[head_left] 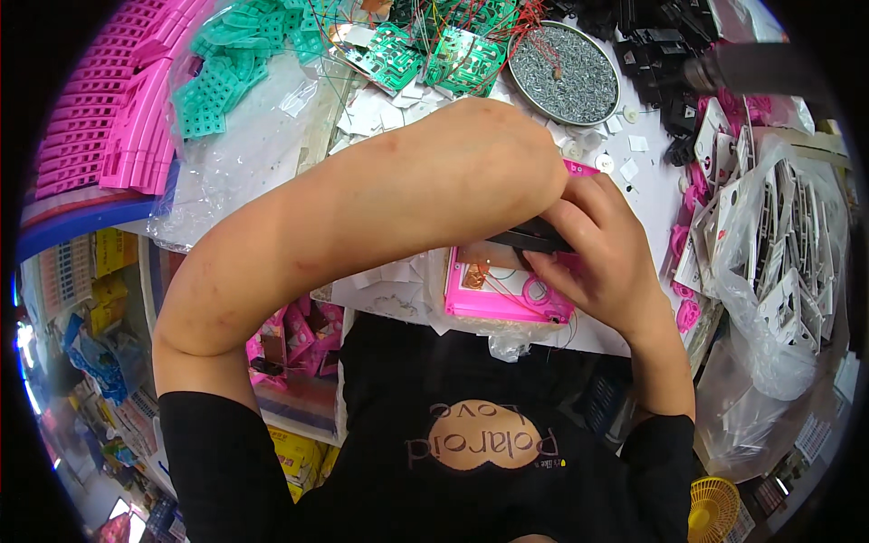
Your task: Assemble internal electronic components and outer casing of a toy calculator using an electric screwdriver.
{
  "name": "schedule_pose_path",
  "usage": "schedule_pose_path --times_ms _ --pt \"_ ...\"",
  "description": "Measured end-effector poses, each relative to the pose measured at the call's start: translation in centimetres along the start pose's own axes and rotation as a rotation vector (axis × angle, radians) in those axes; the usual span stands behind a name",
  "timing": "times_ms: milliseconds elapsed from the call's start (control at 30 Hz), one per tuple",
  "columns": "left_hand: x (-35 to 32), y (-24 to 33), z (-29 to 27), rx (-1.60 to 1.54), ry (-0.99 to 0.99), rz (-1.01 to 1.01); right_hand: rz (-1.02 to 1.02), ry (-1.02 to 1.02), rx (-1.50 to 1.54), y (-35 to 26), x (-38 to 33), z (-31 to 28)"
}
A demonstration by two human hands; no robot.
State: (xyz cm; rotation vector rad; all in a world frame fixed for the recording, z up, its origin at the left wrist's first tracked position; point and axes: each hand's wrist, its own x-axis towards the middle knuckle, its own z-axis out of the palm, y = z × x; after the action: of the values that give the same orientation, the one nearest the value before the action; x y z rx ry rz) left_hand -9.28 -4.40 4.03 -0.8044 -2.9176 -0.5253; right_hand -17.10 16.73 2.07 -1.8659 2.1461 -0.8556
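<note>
On the white work surface before me lies a pink plastic case [507, 306], with a coppery part and thin wires inside it. My right hand [597, 249] comes over its right side. The thumb and fingers are closed round a black plastic piece [534, 237] above the case. Reaching across from the left, my left arm covers much of the case's far side. The left hand [518, 158] is bent down at the wrist close beside the right hand, and its fingers are hidden behind the wrist and forearm.
Green circuit boards [466, 59] with red wires lie at the back, beside a round tray of small screws [611, 100]. Teal rubber keypads [217, 90] and stacked pink casings [140, 118] are at left. Black parts [665, 54] and a plastic bag of white pieces [769, 271] stand at right.
</note>
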Motion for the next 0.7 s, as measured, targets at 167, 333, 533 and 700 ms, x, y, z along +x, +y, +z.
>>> schedule_pose_path --times_ms 167,333,533,700 --pt "-1.9 1.6 -0.2 -0.141 -0.133 -0.177 0.033 -0.089 -0.052 -0.6 0.4 -0.2" --pt "-3.6 3.3 2.2 -0.360 0.064 -0.351 0.042 -0.148 -0.136 -2.1 0.6 -0.5" --pt "-1.5 0.8 2.6 -0.572 -0.073 -0.498 0.094 -0.163 -0.195 -2.9 0.3 -0.2" --pt "-0.2 -0.5 2.8 -0.592 -0.192 -0.474 0.136 -0.107 -0.172 -3.1 -0.2 0.0"
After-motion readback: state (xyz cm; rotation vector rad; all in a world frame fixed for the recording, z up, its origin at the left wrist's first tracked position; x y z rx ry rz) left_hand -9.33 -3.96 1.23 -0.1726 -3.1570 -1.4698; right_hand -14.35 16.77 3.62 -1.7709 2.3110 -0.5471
